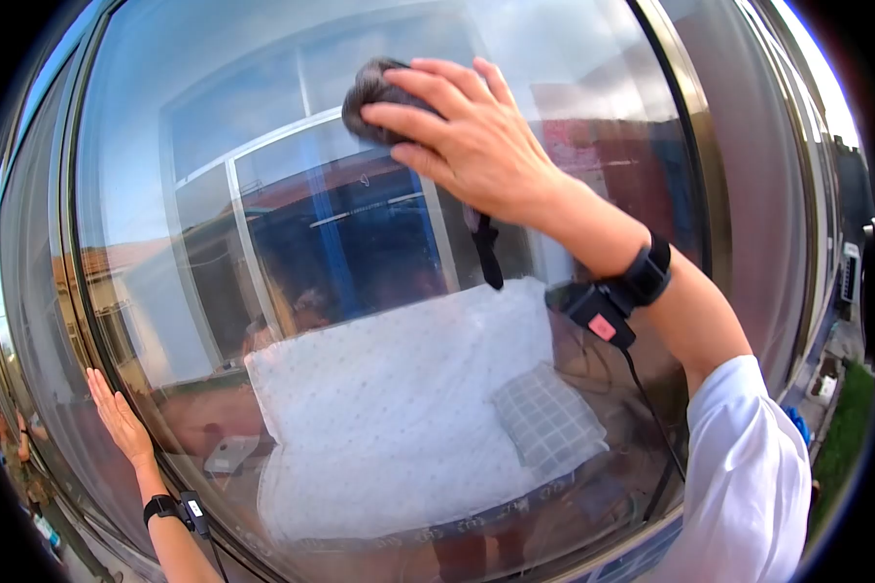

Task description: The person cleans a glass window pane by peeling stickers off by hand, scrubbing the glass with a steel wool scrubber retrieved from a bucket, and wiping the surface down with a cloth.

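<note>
My right hand is raised at the upper middle of the view, its fingers bent over a dark grey, crumpled cloth or pad that is pressed against a large window pane. Low on the left, my left hand lies flat by the dark window frame, fingers stretched out and holding nothing. Each wrist wears a black strap with a small device and a cable.
Behind the glass are a sofa with a white cover and a checked cushion. Reflections cross the pane. Metal frame edges run down both sides. Grass shows at the far right.
</note>
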Tool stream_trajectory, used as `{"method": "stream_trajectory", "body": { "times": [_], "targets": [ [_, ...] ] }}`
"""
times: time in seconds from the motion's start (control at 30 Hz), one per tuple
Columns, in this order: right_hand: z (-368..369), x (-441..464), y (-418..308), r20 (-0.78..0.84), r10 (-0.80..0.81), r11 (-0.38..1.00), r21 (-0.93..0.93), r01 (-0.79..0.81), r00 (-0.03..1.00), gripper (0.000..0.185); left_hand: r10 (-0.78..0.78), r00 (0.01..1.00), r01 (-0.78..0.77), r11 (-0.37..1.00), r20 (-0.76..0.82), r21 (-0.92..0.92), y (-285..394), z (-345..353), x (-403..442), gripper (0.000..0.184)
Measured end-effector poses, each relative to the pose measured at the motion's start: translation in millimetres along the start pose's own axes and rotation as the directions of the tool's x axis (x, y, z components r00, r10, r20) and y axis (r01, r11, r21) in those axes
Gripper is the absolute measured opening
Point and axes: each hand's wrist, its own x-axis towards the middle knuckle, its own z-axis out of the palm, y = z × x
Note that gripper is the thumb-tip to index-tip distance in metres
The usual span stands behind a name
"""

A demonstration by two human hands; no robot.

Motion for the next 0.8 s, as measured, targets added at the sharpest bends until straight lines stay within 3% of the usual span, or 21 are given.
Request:
{"method": "stream_trajectory", "body": {
  "times": [0.07, 0.1, 0.13, 0.17, 0.23, 0.33, 0.37, 0.43, 0.47, 0.5, 0.53, 0.57, 0.6, 0.63, 0.67, 0.73, 0.77, 0.8],
  "targets": [
    [-35.1, -78.9, -82.1, 0.195, -0.183, 0.954, 0.273, 0.126, 0.964, 0.041, -0.011, 1.000, 0.011, 1.000, 0.003, 0.020, 1.9, -1.4, -0.4, 0.049],
    [-61.3, -124.1, -113.2, 0.340, -0.378, 0.891, 0.386, 0.239, 0.861, 0.048, -0.025, 1.000, 0.025, 0.999, 0.012, 0.036, 8.0, -2.8, 0.6, 0.049],
    [-80.5, -165.8, -140.5, 0.373, -0.573, 0.774, 0.539, 0.332, 0.730, 0.052, -0.019, 1.000, 0.019, 0.999, 0.010, 0.035, 9.3, -3.9, 1.3, 0.049],
    [-92.4, -210.3, -165.4, 0.327, -0.707, 0.657, 0.633, 0.410, 0.628, 0.053, -0.011, 1.000, 0.011, 0.999, 0.006, 0.032, 9.5, -3.7, 1.9, 0.049],
    [-112.5, -254.2, -191.4, 0.225, -0.856, 0.438, 0.795, 0.420, 0.466, 0.047, -0.009, 1.000, 0.008, 0.999, 0.006, 0.034, 12.4, -5.4, 3.2, 0.050],
    [-91.7, -238.0, -164.8, 0.154, -0.899, 0.354, 0.808, 0.471, 0.410, 0.055, -0.040, 0.999, 0.039, 0.998, 0.020, 0.045, 19.5, -8.2, 4.3, 0.050],
    [-79.5, -188.9, -139.5, 0.176, -0.858, 0.418, 0.785, 0.458, 0.483, 0.054, -0.048, 0.999, 0.046, 0.997, 0.020, 0.061, 19.3, -8.0, 3.5, 0.050],
    [-47.3, -73.4, -90.8, 0.303, -0.584, 0.754, 0.546, 0.365, 0.753, 0.046, -0.046, 0.999, 0.045, 0.998, 0.028, 0.048, 14.0, -6.5, 1.4, 0.049],
    [-18.5, -23.0, -66.0, 0.213, -0.398, 0.885, 0.346, 0.312, 0.892, 0.041, -0.032, 0.999, 0.031, 0.999, 0.017, 0.032, 13.2, -5.4, 0.6, 0.049],
    [5.8, 24.3, -33.2, 0.158, -0.241, 0.960, 0.184, 0.211, 0.958, 0.043, -0.033, 0.999, 0.032, 0.999, 0.021, 0.030, 12.3, -5.2, -0.2, 0.049],
    [34.7, 68.4, 3.9, 0.008, -0.118, 0.993, -0.030, 0.118, 0.993, 0.036, -0.032, 0.999, 0.031, 0.999, 0.019, 0.032, 10.6, -5.0, -1.1, 0.049],
    [54.0, 107.7, 47.0, -0.045, -0.008, 0.988, -0.153, 0.001, 0.999, 0.037, -0.027, 0.999, 0.027, 0.999, 0.020, 0.030, 10.1, -4.3, -0.1, 0.049],
    [54.2, 134.5, 66.1, -0.045, 0.192, 0.981, 0.014, -0.191, 0.980, 0.039, -0.026, 0.999, 0.025, 0.999, 0.022, 0.027, 10.5, -3.4, -1.1, 0.049],
    [71.5, 147.4, 89.8, -0.124, 0.278, 0.960, 0.016, -0.278, 0.953, 0.040, -0.034, 0.999, 0.033, 0.999, 0.019, 0.038, 12.2, -3.6, -1.9, 0.048],
    [64.3, 153.6, 73.8, -0.067, 0.441, 0.897, 0.005, -0.442, 0.895, 0.042, -0.035, 0.999, 0.034, 0.998, 0.019, 0.046, 13.6, -4.4, 0.2, 0.048],
    [58.8, 137.5, 31.2, -0.117, 0.274, 0.960, -0.026, -0.279, 0.955, 0.040, -0.006, 1.000, 0.006, 0.999, 0.017, 0.032, 18.9, -8.1, 5.7, 0.048],
    [63.8, 115.2, 12.0, -0.085, 0.069, 0.986, -0.148, -0.081, 0.994, 0.038, -0.002, 1.000, 0.002, 1.000, -0.001, 0.030, 21.9, -9.3, 5.4, 0.049],
    [56.6, 83.0, -30.1, -0.108, -0.004, 0.999, -0.033, 0.001, 0.994, 0.040, 0.018, 1.000, -0.017, 0.999, -0.008, 0.039, 23.9, -9.9, 6.2, 0.049]
  ]
}}
